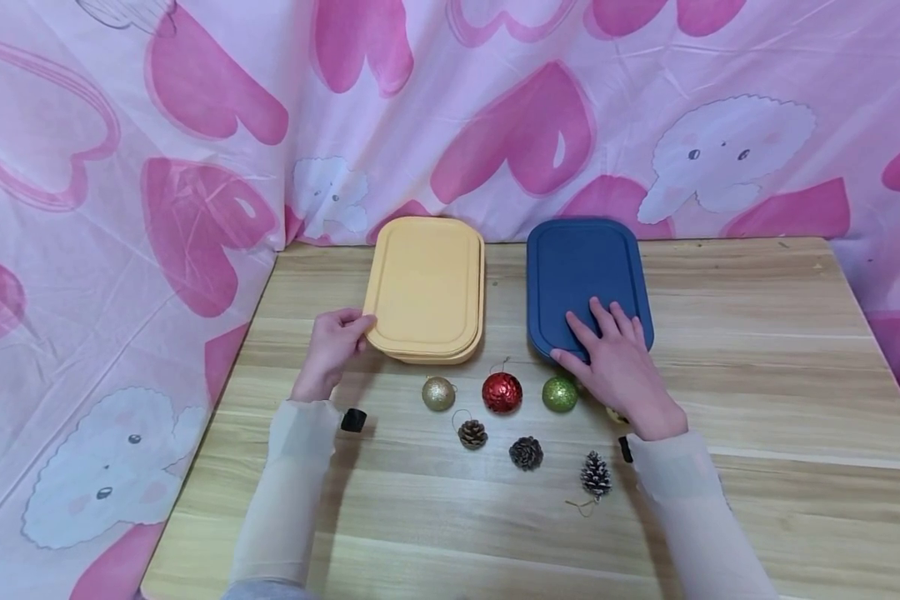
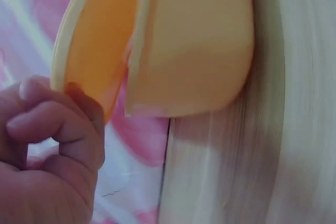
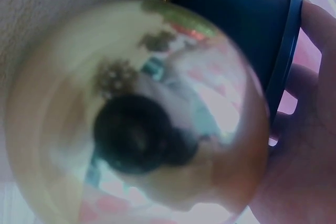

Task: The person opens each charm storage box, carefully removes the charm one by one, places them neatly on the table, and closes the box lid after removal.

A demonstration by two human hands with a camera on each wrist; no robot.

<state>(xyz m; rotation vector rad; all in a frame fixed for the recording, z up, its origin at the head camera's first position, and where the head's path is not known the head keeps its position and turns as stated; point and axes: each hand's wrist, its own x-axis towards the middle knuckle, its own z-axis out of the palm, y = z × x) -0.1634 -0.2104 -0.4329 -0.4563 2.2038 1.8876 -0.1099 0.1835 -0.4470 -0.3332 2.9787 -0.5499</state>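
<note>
My left hand (image 1: 332, 346) pinches the near left corner of a yellow lid (image 1: 423, 283) between thumb and fingers. In the left wrist view the lid (image 2: 100, 40) tilts away from the yellow box (image 2: 199, 51), leaving a wedge-shaped gap along that side. My right hand (image 1: 624, 375) rests with spread fingers on the near right part of a blue lidded box (image 1: 585, 258). A shiny gold ball (image 3: 52, 103) fills much of the right wrist view; in the head view the right hand mostly hides it.
In front of the boxes sit a gold glitter ball (image 1: 438, 393), a red ball (image 1: 502, 392) and a green ball (image 1: 560, 393). Nearer lie a brown pine cone (image 1: 472, 433), a dark pine cone (image 1: 526, 453) and a frosted pine cone (image 1: 596, 476). Pink curtain (image 1: 510, 125) borders the wooden table (image 1: 765, 350).
</note>
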